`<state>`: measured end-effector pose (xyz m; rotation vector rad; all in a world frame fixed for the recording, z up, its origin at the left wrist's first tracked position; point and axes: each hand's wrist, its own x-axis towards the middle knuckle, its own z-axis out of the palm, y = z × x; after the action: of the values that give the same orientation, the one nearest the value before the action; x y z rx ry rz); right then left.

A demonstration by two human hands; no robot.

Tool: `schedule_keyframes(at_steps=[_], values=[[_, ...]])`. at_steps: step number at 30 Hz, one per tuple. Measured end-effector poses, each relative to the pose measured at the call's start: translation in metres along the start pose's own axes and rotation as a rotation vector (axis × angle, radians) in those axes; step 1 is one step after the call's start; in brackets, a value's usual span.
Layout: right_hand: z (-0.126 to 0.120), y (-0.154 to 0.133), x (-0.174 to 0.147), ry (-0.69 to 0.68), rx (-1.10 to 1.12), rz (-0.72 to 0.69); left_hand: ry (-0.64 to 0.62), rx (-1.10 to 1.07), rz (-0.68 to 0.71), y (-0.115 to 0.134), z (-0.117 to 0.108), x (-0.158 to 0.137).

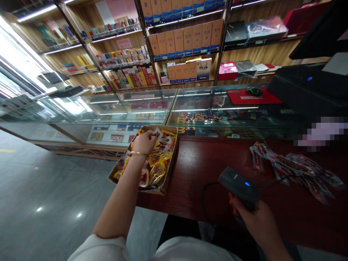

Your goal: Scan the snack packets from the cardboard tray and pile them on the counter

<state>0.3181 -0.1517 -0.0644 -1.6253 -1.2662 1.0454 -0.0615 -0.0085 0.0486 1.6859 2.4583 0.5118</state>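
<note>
My left hand (144, 143), with a gold bangle at the wrist, is over a shallow cardboard box (164, 189) of snack packets. Its fingers are closed on a small clear snack packet (158, 134) at the far end of the box. Yellow packets (158, 172) and clear ones with reddish contents fill the box. In my right hand (257, 214) is a black barcode scanner (239, 185) with a blue light, held by its handle above the table. To the right of the scanner lies a loose pile of clear snack packets (295, 165).
The box stands on a dark red wooden table (190, 170) against a glass display counter (141, 108). A red mouse pad (233, 97) with a black mouse (254, 92) is on the counter. The scanner's cable (203, 195) loops over the table. Stocked shelves (187, 54) line the wall.
</note>
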Motion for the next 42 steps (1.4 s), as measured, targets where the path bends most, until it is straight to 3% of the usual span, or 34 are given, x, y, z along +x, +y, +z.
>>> schedule_keyframes(at_steps=[2,4,6,8,10,12,17,20,24,34,42], values=[[0.000,0.001,0.001,-0.014,-0.024,-0.009,0.122,-0.442,-0.055,-0.001,-0.011,-0.018],[0.001,0.002,0.002,-0.016,-0.031,-0.032,0.100,-0.947,-0.083,0.007,-0.012,-0.048],[0.002,0.003,0.003,-0.013,-0.035,-0.033,-0.083,-1.333,-0.098,0.022,0.000,-0.083],[0.002,0.002,0.004,-0.007,-0.048,-0.028,-0.323,-1.506,-0.128,0.039,0.022,-0.116],[0.001,0.002,0.005,-0.003,-0.060,-0.032,-0.470,-1.566,-0.179,0.053,0.051,-0.140],[-0.001,0.002,0.006,-0.034,-0.063,-0.047,-0.520,-1.586,-0.239,0.059,0.078,-0.153],[-0.004,0.004,0.005,-0.036,-0.056,-0.054,-0.454,-1.564,-0.299,0.053,0.112,-0.154],[-0.003,0.006,0.005,-0.030,-0.035,-0.049,-0.401,-1.575,-0.302,0.049,0.115,-0.150],[-0.004,0.010,0.006,-0.064,-0.042,-0.055,-0.424,-1.610,-0.343,0.048,0.118,-0.149],[-0.004,0.010,0.005,-0.090,-0.063,-0.041,-0.481,-1.622,-0.292,0.051,0.122,-0.151],[-0.004,0.016,0.006,-0.128,-0.027,0.006,-0.436,-1.547,-0.292,0.055,0.120,-0.152]])
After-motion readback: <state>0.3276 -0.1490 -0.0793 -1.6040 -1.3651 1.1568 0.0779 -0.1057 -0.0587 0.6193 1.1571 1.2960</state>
